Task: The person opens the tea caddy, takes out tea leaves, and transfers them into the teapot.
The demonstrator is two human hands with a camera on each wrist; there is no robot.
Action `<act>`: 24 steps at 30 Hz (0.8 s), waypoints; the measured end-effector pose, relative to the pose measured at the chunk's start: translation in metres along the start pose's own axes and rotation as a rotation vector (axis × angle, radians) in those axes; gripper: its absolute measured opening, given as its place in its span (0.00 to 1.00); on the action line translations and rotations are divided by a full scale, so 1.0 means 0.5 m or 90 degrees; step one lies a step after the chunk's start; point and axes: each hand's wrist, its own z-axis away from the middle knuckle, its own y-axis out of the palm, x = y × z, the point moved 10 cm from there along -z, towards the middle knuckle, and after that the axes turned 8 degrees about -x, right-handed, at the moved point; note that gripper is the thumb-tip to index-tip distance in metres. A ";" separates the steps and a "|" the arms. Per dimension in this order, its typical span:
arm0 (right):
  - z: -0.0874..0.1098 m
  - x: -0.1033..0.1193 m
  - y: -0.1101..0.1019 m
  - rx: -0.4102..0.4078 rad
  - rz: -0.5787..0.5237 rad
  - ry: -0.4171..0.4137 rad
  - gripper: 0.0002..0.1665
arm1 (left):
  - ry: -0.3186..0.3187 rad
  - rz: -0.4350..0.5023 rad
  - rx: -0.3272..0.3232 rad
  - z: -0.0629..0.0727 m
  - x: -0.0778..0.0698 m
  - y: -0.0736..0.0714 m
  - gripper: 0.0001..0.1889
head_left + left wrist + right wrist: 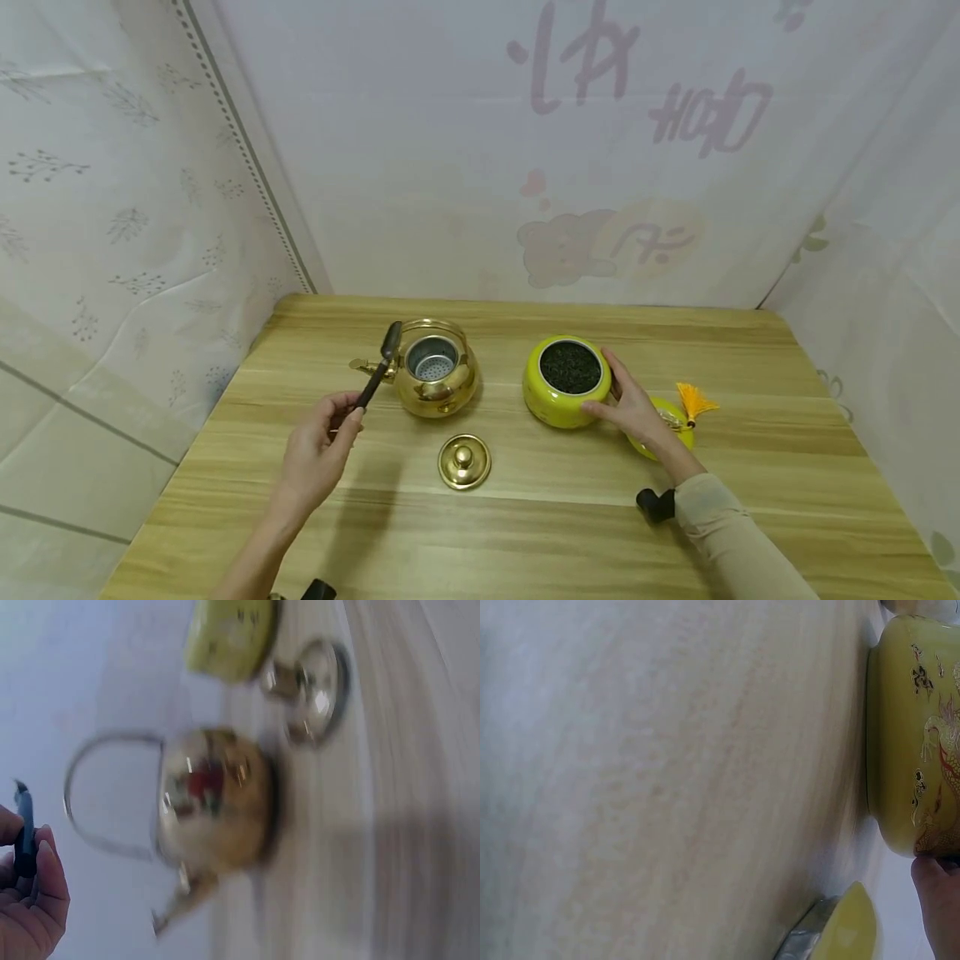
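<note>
My left hand pinches a small tea scoop by its dark handle, the scoop end pointing up. It is held left of a shiny gold teapot, partly in front of the spout in the head view. The teapot is uncovered, and a perforated metal strainer sits inside its mouth. My right hand holds the right side of a yellow tea jar, thumb at the front and fingers behind. Dark loose tea leaves fill the jar near its rim. A dragon pattern shows on the jar in the right wrist view.
The round gold teapot lid lies knob up in front of the teapot. Under my right wrist is the yellow jar lid with an orange tassel. A wooden table bears everything, and patterned cloth hangs behind it.
</note>
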 end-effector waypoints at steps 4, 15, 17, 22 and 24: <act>0.001 0.000 -0.001 -0.003 -0.001 0.001 0.58 | 0.053 0.017 0.048 -0.001 -0.042 0.068 0.08; 0.004 0.001 0.001 0.000 -0.005 -0.002 0.58 | 0.075 0.024 0.142 -0.024 -0.079 0.248 0.06; 0.005 0.004 0.001 0.001 -0.005 -0.003 0.58 | 0.079 0.029 0.144 -0.029 -0.082 0.267 0.06; 0.004 0.006 0.002 0.002 -0.005 -0.006 0.57 | 0.071 0.035 0.136 -0.035 -0.082 0.295 0.07; 0.004 0.006 0.001 0.002 -0.004 -0.008 0.57 | 0.075 0.039 0.129 -0.037 -0.083 0.302 0.07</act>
